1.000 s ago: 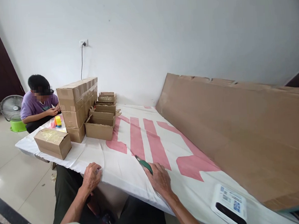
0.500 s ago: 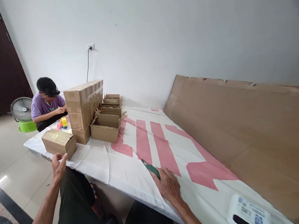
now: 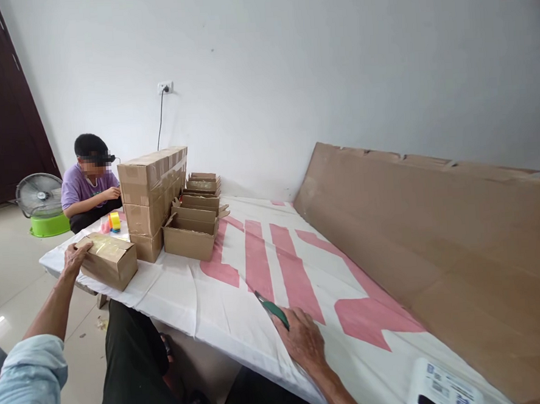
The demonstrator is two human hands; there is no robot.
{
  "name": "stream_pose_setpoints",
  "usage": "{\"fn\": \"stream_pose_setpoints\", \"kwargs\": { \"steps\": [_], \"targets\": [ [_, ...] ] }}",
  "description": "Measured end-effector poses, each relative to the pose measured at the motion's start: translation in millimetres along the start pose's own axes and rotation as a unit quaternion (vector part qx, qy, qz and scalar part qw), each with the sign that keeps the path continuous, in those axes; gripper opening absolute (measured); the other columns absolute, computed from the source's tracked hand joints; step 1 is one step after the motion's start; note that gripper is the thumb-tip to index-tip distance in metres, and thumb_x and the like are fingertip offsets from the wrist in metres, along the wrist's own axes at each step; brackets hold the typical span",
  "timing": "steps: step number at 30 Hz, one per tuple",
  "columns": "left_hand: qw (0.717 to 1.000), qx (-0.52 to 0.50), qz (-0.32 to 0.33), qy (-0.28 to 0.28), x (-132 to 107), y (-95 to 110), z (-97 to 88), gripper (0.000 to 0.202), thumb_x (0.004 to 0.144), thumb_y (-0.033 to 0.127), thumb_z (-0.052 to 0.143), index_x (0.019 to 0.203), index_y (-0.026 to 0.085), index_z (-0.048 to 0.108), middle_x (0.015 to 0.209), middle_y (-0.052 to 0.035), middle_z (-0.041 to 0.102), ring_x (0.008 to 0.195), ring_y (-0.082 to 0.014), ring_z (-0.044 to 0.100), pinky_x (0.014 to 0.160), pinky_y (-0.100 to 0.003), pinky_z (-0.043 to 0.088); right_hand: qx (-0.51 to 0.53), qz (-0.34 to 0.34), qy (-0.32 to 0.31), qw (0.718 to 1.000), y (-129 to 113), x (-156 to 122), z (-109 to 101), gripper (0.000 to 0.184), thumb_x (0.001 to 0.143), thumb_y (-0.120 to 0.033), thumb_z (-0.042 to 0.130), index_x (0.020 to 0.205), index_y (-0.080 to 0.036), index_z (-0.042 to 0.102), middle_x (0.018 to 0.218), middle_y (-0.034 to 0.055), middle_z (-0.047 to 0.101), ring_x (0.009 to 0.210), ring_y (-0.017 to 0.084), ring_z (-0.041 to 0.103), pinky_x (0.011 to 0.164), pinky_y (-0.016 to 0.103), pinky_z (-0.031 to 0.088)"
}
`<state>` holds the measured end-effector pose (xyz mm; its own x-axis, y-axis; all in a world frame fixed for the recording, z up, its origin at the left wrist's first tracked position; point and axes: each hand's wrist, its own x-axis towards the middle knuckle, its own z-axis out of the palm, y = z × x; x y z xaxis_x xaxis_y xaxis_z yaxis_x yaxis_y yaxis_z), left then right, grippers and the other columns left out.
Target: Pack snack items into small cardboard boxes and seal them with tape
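pink-patterned cloth (image 3: 222,314) lies under the box stack (image 3: 143,217). just left of the stack sits a taped box (image 3: 104,268), my left hand (image 3: 74,258) touching its outer end, whether pinching i cannot tell; well right of the stack, my right hand (image 3: 304,340) is wrapped around a green-handled cutter (image 3: 275,312).

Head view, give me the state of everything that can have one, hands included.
Left hand, touching the lone box.
Lone box, shut, taped on top.
Right hand, closed around the green-handled tool.
Green-handled tool, held, tip forward.
Stacked boxes, shut, taped.
Box beside the stack, open.
Plug, in the wall socket.
Fan, running or not: cannot tell.
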<state>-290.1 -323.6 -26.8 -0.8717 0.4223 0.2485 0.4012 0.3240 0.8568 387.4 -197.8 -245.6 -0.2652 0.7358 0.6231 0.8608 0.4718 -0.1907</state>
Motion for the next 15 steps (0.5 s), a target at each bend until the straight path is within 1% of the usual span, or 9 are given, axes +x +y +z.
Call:
{"fn": "stream_pose_setpoints", "kwargs": {
  "steps": [2,3,5,7,11,15],
  "targets": [
    [1.000,-0.002,-0.013,-0.012,1,0,-0.3,0.061,0.063,0.061,0.076,0.099,0.012,0.068,0.098,-0.0129,0.071,0.098,-0.0356,0.067,0.081,-0.045,0.055,0.002,-0.004,0.005,1.000,1,0,1,0.025,0.104,-0.039,0.051,0.102,-0.022,0.069,0.093,0.0107,0.069,0.088,0.031,0.062,0.081,0.041,0.046],
    [1.000,-0.005,-0.021,-0.014,-1,0,-0.9,0.060,0.062,0.062,0.076,0.096,0.013,0.068,0.097,-0.0119,0.070,0.096,-0.0344,0.066,0.079,-0.043,0.054,0.004,-0.007,0.009,1.000,1,0,1,0.025,0.104,-0.039,0.051,0.102,-0.022,0.069,0.093,0.0108,0.069,0.088,0.030,0.062,0.081,0.040,0.046],
    [1.000,-0.011,-0.022,-0.018,-9,0,-2.2,0.059,0.060,0.062,0.075,0.094,0.014,0.068,0.095,-0.0106,0.070,0.095,-0.0327,0.065,0.077,-0.040,0.052,0.003,-0.011,0.014,1.000,1,0,1,0.026,0.105,-0.040,0.050,0.101,-0.021,0.069,0.091,0.0109,0.068,0.087,0.030,0.062,0.080,0.040,0.046],
    [0.999,-0.020,-0.015,-0.026,-22,2,-2.0,0.061,0.059,0.063,0.075,0.095,0.015,0.069,0.094,-0.0093,0.069,0.094,-0.0318,0.065,0.076,-0.039,0.051,0.001,-0.012,0.018,1.000,0,0,2,0.027,0.105,-0.040,0.050,0.101,-0.021,0.069,0.091,0.0109,0.067,0.086,0.030,0.061,0.079,0.040,0.046],
    [0.997,-0.041,0.017,-0.064,-63,7,8.2,0.073,0.060,0.072,0.076,0.105,0.015,0.073,0.096,-0.0082,0.071,0.097,-0.0314,0.065,0.077,-0.037,0.051,0.003,-0.012,0.022,1.000,-1,0,2,0.028,0.106,-0.041,0.049,0.104,-0.022,0.070,0.093,0.0108,0.067,0.088,0.030,0.061,0.081,0.041,0.046],
    [0.991,-0.057,0.053,-0.113,-115,14,29.1,0.077,0.067,0.075,0.073,0.117,0.017,0.075,0.102,-0.0074,0.075,0.097,-0.0299,0.067,0.079,-0.036,0.053,0.004,-0.009,0.017,1.000,-2,0,0,0.027,0.106,-0.040,0.049,0.104,-0.022,0.069,0.092,0.0100,0.067,0.088,0.030,0.060,0.081,0.040,0.045]
  ]
}}
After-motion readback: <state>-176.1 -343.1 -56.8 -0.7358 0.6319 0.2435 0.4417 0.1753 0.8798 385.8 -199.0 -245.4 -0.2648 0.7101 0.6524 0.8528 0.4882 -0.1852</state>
